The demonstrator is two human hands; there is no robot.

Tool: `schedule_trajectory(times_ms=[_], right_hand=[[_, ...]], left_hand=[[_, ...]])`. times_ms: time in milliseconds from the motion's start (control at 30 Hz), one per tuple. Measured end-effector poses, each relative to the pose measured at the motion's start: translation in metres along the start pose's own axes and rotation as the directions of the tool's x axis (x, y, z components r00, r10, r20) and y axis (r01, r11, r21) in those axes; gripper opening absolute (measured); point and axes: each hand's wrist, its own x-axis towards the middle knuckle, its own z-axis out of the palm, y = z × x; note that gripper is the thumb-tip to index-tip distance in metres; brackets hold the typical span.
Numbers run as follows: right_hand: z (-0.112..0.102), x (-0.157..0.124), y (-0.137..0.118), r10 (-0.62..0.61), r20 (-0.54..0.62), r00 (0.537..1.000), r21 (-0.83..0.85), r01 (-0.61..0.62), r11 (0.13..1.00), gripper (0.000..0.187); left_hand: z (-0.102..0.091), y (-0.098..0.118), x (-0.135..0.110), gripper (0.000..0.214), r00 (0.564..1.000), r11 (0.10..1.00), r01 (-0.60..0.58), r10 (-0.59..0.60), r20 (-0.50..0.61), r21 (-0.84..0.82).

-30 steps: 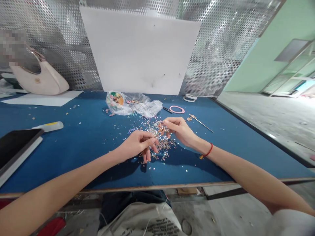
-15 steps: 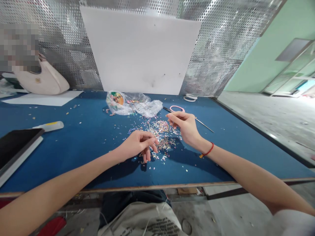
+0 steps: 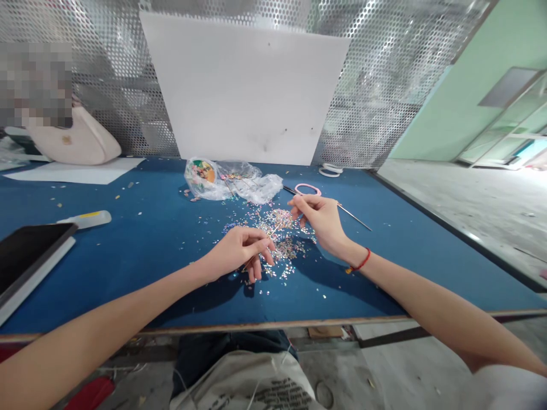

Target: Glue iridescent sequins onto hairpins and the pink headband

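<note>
My left hand is over the table, its thumb and forefinger pinched on a thin needle. The needle slants up and right, over a scatter of small shiny sequins. Just right of its tip, my right hand is raised with thumb and forefinger pressed together. Whatever is in that pinch is too small to make out. A red string bracelet circles the right wrist. Behind the right hand lie a pink ring and a thin metal rod, partly hidden by the hand.
Crumpled clear plastic bags lie behind the sequins on the blue table. White rings are at the back. To the left are a dark-screened device, a small plastic bottle and a pale handbag. A white board stands behind.
Both hands stay almost in place. My right hand has shifted very slightly, and the left keeps its pinch on the needle.
</note>
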Motion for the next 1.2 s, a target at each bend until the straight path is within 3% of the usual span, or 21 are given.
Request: schedule_trajectory(times_ms=[133, 400, 667, 900, 1100, 1200], right_hand=[[-0.001, -0.001, -0.002, 0.035, -0.007, 0.999, 0.006, -0.035, 0.999, 0.018], [0.0, -0.002, -0.002, 0.022, 0.103, 0.994, 0.059, -0.028, 0.998, 0.048], [-0.002, 0.004, 0.002, 0.028, -0.005, 1.0, 0.044, -0.028, 0.999, 0.022], [-0.004, 0.003, -0.003, 0.038, -0.079, 0.996, 0.016, -0.037, 0.999, 0.03], [-0.006, 0.011, 0.008, -0.031, -0.109, 0.994, 0.048, 0.036, 0.998, 0.022], [-0.008, 0.011, 0.008, 0.021, -0.097, 0.995, 0.04, -0.017, 0.999, 0.021]], left_hand=[[0.001, 0.001, 0.0, 0.025, 1.0, 1.0, -0.001, 0.001, -0.01, -0.002], [0.0, 0.002, 0.001, 0.023, 1.0, 1.0, -0.001, 0.001, -0.012, -0.015], [0.001, 0.006, 0.001, 0.02, 0.991, 0.999, -0.021, 0.017, -0.136, -0.027], [0.0, 0.009, 0.0, 0.021, 0.986, 0.999, -0.039, 0.034, -0.164, -0.027], [0.0, 0.007, 0.0, 0.022, 0.987, 0.999, -0.028, 0.024, -0.158, -0.022], [0.0, 0.006, 0.0, 0.022, 0.987, 1.0, -0.024, 0.021, -0.157, -0.015]])
